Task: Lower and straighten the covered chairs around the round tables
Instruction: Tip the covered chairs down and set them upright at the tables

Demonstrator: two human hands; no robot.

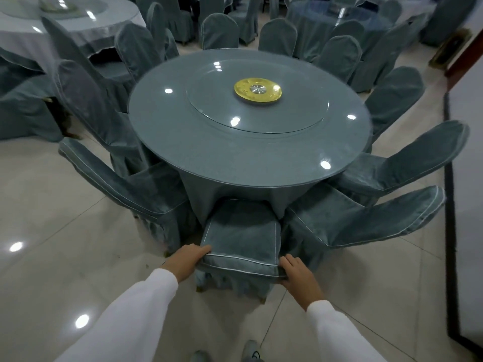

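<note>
In the head view, a chair (241, 239) at the near edge of the table (248, 131) is being gripped at its top corners — left hand (189, 258) and right hand (298, 275) are curled on it. If pushed unevenly, it may be left crooked — or knocked into the neighbouring chair (366, 218).

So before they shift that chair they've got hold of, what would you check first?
1. Grip, left side: left hand holds the near chair at the top edge of its back. Ok.
2. Grip, right side: right hand holds the other corner. Ok.
3. Chair in line with the round table: its back sits centred in front of the tablecloth. Ok.
4. Room on the right: the neighbouring chair lies very close, may touch. Cannot tell.
5. All four legs on the floor: hidden by the cover. Cannot tell.
6. Chairs on the left straight: tilted outward. Not ok.
</note>
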